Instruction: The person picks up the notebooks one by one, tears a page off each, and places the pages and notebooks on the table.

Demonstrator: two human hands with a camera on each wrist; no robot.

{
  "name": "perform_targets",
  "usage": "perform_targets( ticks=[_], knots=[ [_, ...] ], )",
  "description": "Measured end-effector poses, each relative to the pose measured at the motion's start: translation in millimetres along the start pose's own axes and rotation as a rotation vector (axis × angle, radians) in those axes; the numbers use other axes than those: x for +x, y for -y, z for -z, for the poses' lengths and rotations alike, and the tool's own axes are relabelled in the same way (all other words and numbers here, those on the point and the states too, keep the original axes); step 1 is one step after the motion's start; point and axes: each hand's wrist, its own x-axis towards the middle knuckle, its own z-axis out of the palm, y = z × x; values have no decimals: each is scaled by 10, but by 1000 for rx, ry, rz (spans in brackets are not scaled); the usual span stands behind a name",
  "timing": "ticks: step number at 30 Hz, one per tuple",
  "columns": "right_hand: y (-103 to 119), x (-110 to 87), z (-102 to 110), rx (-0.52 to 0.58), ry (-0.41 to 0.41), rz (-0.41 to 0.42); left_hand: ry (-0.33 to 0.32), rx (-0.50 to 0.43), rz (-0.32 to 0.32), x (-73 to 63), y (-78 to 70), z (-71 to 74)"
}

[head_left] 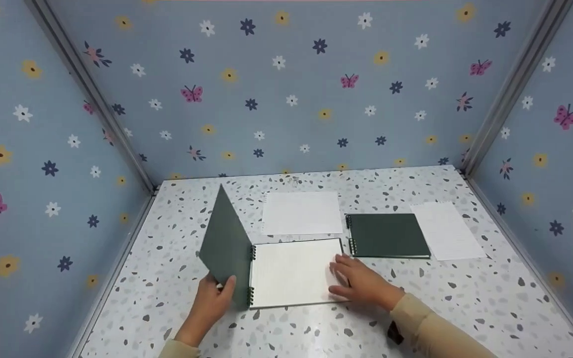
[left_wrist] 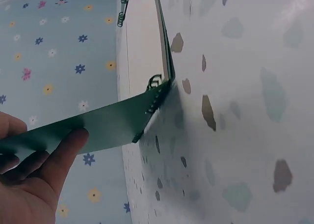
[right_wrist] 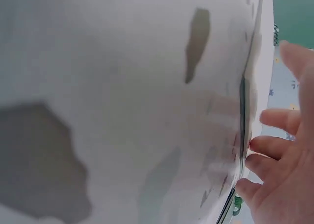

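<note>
A spiral notebook [head_left: 294,273] lies on the speckled table with white pages showing. Its dark green cover [head_left: 227,238] stands raised at the left, hinged on the coil binding. My left hand [head_left: 211,298] pinches that cover near its lower free edge; in the left wrist view the thumb lies on one face of the cover [left_wrist: 113,126] and the fingers are behind it. Over the right edge of the pages is my right hand [head_left: 361,281], its fingers spread. In the right wrist view those fingers [right_wrist: 272,148] are at the notebook's edge, gripping nothing.
A closed dark green spiral notebook [head_left: 388,236] lies to the right. Beside it is a loose white sheet [head_left: 448,231], and another sheet [head_left: 301,213] lies behind the raised cover's notebook. Flower-patterned walls [head_left: 286,99] enclose the table. A small dark object [head_left: 394,333] shows beneath the right forearm.
</note>
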Motion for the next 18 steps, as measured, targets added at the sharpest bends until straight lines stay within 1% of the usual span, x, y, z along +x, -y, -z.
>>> perform_targets(
  ticks=[1, 3, 5, 8, 10, 13, 15, 16, 18],
  knots=[
    [6, 4, 16, 28, -20, -7, 7, -6, -39, 11, -10, -46],
    [23, 17, 51, 105, -68, -34, 40, 7, -112, 35, -32, -135],
    [55, 40, 101, 215, -123, -68, 81, 25, -178, 72, -54, -228],
    [113, 87, 204, 393, -205, -109, 141, 113, -286, 123, -101, -368],
    [139, 112, 280, 506, -237, -108, 170, 180, -356, 158, -135, -473],
    [161, 140, 377, 681, -241, -107, 205, 328, -447, 185, -185, -623],
    [167, 151, 416, 782, -218, -113, 234, 430, -490, 196, -205, -716],
    [172, 157, 428, 822, -208, -127, 249, 476, -508, 198, -210, -757],
    [187, 167, 428, 863, -203, -167, 276, 557, -537, 200, -209, -831]
  ],
)
